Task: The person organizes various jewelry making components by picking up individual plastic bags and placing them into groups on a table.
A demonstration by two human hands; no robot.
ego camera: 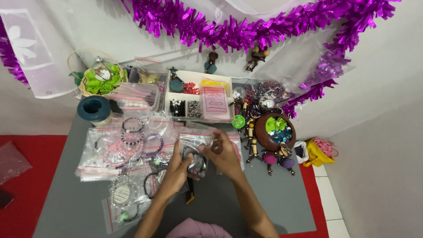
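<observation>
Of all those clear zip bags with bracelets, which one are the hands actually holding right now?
The bag with a dark beaded bracelet, raised between the left hand and right hand. The other bags lie flat on the grey mat, further left.

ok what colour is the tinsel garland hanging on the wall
Shiny magenta-purple tinsel garland, seen best in the head view, draped above the table.

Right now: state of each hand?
Left hand: closed on the lower edge of a clear zip bag with a dark bead bracelet inside.
Right hand: pinching the same bag's top edge.
</observation>
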